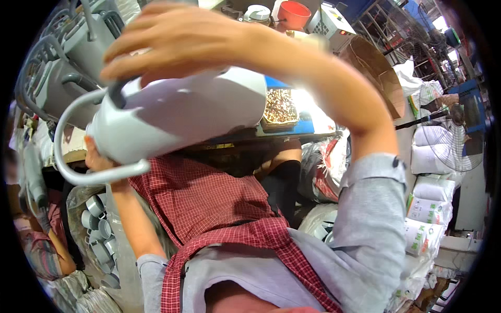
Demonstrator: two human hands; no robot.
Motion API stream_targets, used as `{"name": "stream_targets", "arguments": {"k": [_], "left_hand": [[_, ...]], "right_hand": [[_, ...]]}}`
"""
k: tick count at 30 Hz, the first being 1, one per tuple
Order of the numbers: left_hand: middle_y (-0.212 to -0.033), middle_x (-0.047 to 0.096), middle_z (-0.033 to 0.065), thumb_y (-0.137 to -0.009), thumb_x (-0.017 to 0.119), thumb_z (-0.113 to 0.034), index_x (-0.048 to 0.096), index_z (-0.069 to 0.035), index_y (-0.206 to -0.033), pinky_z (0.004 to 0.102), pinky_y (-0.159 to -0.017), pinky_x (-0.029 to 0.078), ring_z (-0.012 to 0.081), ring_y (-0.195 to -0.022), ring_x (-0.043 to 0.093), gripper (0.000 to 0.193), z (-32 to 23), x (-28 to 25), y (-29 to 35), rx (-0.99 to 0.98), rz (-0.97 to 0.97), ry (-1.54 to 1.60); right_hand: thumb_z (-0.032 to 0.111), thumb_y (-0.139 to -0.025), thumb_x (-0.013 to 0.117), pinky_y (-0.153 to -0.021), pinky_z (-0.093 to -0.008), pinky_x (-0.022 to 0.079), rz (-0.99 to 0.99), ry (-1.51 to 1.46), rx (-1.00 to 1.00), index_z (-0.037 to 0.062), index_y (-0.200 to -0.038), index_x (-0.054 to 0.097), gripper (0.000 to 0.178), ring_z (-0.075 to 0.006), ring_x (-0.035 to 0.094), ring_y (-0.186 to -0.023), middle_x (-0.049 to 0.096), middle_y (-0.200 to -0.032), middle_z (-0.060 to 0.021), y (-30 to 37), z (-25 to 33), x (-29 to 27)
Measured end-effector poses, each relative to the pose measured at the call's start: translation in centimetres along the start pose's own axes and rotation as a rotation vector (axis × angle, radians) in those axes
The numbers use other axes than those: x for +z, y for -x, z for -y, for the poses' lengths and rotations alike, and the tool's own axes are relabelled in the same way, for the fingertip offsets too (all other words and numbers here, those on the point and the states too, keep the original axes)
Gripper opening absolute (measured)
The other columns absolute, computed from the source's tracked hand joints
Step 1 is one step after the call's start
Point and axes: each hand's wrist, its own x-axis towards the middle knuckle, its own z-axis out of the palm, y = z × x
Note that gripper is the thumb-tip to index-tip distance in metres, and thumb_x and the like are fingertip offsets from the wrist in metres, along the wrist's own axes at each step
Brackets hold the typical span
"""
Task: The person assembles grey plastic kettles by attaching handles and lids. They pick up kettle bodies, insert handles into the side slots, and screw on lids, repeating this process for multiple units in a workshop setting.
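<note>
A large light grey plastic jug (193,112) lies tilted across my front, its wide end to the right. A pale hoop handle (65,135) curves out at its narrow left end, and a dark grey curved part (117,95) shows beside it. My left hand (96,159) is closed round the narrow end, mostly hidden behind jug and handle. Over the jug's upper side reaches my right hand (175,44), slightly blurred, its fingers stretched and apart. Those fingertips are near the dark grey part; contact cannot be made out.
Similar grey jugs (65,86) stack at the far left. A tray of small shiny pieces (280,107) sits on the blue-topped bench (308,124). Grey cup-like parts (99,232) fill a bag at lower left. A red bowl (294,14), fan (459,135) and white sacks (430,151) stand right. Another person's arm (61,253) shows far left.
</note>
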Motion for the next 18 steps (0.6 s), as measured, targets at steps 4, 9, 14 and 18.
{"name": "stream_targets", "arguments": {"k": [4,9,14,18], "left_hand": [[-0.101,0.065,0.0119,-0.098,0.044,-0.044,0.058,0.002,-0.114,0.0327,-0.076,0.055,0.0190,-0.088,0.064,0.050,-2.8,-6.2,1.8,-0.059,-0.199,0.125],[-0.103,0.064,0.0119,-0.098,0.043,-0.044,0.057,0.002,-0.115,0.0331,-0.077,0.054,0.0194,-0.089,0.064,0.051,-4.8,-9.0,4.2,-0.055,-0.273,0.228],[-0.104,0.064,0.0118,-0.098,0.043,-0.044,0.057,0.001,-0.116,0.0335,-0.078,0.054,0.0199,-0.091,0.063,0.051,-4.8,-8.8,6.1,-0.044,-0.258,0.310],[-0.105,0.064,0.0118,-0.098,0.042,-0.045,0.057,0.001,-0.116,0.0339,-0.079,0.054,0.0202,-0.092,0.063,0.051,-3.4,-8.3,6.4,-0.066,-0.238,0.362]], "right_hand": [[0.017,-0.075,0.075,-0.063,-0.0350,0.050,0.436,0.131,0.870,0.0102,-0.093,0.063,0.022,-0.0259,0.062,-0.075,0.062,-0.086,-0.0060,9.8,10.4,-10.4],[0.021,-0.086,0.061,-0.069,-0.0459,0.053,1.043,0.300,1.581,0.0063,-0.104,0.060,0.023,-0.0360,0.061,-0.091,0.059,-0.103,-0.0162,23.5,18.8,-9.5],[0.014,-0.083,0.060,-0.077,-0.0456,0.050,1.019,0.277,1.629,0.0049,-0.091,0.061,0.013,-0.0321,0.058,-0.099,0.059,-0.101,-0.0133,20.7,17.8,-8.1],[0.008,-0.081,0.063,-0.072,-0.0430,0.050,0.685,0.411,1.450,0.0056,-0.087,0.061,0.007,-0.0312,0.060,-0.091,0.061,-0.094,-0.0117,25.1,19.5,-7.5]]}}
